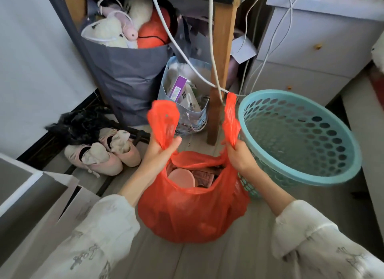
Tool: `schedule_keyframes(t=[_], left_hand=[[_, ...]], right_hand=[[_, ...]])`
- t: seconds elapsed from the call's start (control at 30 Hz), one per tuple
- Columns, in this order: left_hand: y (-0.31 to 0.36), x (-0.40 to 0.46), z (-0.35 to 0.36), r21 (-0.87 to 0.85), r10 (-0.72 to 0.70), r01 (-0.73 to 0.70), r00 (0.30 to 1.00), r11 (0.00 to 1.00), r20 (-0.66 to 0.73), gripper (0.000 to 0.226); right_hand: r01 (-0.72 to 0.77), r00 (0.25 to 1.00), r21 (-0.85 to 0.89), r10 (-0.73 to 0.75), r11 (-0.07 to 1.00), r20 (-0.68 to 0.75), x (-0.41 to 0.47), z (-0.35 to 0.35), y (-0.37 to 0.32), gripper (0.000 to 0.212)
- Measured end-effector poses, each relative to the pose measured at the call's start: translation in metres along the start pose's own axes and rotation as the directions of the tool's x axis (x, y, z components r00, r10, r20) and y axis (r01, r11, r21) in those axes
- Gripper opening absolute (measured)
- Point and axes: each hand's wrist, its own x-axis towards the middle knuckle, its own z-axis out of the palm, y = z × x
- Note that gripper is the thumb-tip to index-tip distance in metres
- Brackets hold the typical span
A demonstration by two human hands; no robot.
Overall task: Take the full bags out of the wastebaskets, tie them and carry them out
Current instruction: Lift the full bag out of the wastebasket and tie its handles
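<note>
A full red plastic bag (193,212) rests on the floor in front of me, its mouth open, with a pink round lid and other rubbish showing inside. My left hand (161,152) grips the bag's left handle, which sticks up above my fist. The right handle is held the same way in my right hand (239,156). Both handles are pulled apart and are not tied. A teal perforated wastebasket (340,175) stands tilted just right of the bag, touching it, with no bag in it.
A wooden table leg (220,71) with white cables (212,40) stands behind the bag. A grey fabric bin (128,81) of soft toys, a small patterned bag (187,104), pink shoes (108,154) and a black bag (76,125) lie at the left. White drawers (307,50) stand at the right.
</note>
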Motion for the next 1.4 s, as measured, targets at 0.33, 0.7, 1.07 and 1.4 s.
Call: schedule_keyframes(t=[0.33,0.7,1.07,1.4], left_hand=[[-0.023,-0.003,-0.01,0.062,-0.048,0.054,0.994,0.997,-0.095,0.037],[-0.021,0.01,-0.024,-0.233,-0.273,0.216,0.93,0.948,-0.248,0.033],[-0.032,0.0,-0.022,-0.1,-0.254,0.256,0.967,0.962,0.027,0.029],[-0.021,0.007,-0.019,-0.132,-0.347,0.394,0.895,0.91,0.281,0.042]], right_hand=[[0.048,0.993,0.043,-0.052,0.998,0.104,-0.012,0.024,0.006,0.022],[-0.264,0.965,0.802,0.149,0.536,0.218,-0.012,0.038,-0.017,0.025],[-0.341,0.92,0.377,0.222,0.861,0.324,-0.017,0.059,-0.016,0.018],[-0.194,0.957,-0.005,0.19,0.981,0.22,-0.01,0.066,-0.006,0.035]])
